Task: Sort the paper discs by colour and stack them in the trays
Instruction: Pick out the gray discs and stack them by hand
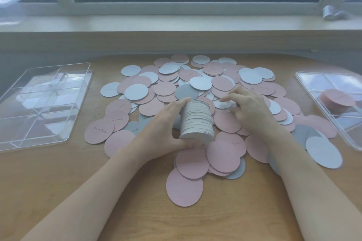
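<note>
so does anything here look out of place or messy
Nothing damaged. The loose discs lie in a mixed, overlapping heap across the table, as expected mid-sort. The right tray holds a slightly fanned pink stack; the left tray holds none.

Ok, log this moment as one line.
left hand: grips white disc stack | right hand: fingers curled over loose discs | right tray: pink stack | left tray: no discs

Both bare forearms reach forward; the left hand curls, thumb up and fingers underneath, gripping; the right hand hovers palm-down, fingers loosely bent, holding nothing.
</note>
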Demonstrator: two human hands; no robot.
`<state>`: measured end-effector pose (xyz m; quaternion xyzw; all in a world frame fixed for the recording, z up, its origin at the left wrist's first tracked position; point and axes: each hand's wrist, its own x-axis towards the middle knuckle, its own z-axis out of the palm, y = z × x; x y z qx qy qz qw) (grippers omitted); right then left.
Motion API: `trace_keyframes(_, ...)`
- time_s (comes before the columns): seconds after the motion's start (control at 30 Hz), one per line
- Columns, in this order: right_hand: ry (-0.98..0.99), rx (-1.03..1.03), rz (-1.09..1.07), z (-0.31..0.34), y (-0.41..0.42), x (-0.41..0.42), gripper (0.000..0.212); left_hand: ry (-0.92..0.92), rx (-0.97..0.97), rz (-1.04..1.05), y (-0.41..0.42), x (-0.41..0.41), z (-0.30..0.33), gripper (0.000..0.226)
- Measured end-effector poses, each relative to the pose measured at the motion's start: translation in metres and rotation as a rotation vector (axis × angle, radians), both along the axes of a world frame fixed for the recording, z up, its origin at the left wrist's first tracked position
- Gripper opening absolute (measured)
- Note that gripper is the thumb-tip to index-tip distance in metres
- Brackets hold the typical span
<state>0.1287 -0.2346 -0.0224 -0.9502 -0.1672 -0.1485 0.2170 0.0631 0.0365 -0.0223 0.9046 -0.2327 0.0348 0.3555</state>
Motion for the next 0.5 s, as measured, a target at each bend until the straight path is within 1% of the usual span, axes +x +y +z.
trace_keyframes(0.13,-0.001,-0.04,-0.015,-0.0039,-0.0005,0.0044,0.029,0.005,0.002,-0.009,-0.0001,0.0012,0.0,0.105)
trace_keyframes(0.3,0.068,-0.087,0.003,-0.0033,-0.0068,0.0059,0.03,0.014,-0.004,-0.006,0.0007,0.0007,0.0002,0.105)
trace_keyframes(0.37,0.047,-0.106,-0.015,-0.0026,-0.0071,0.0062,0.028,0.014,-0.002,-0.004,0.0007,0.0013,-0.0004,0.105)
trace_keyframes(0.5,-0.048,-0.138,-0.07,-0.005,-0.0031,0.0069,0.019,0.015,-0.001,-0.005,0.0004,0.0025,-0.0015,0.105)
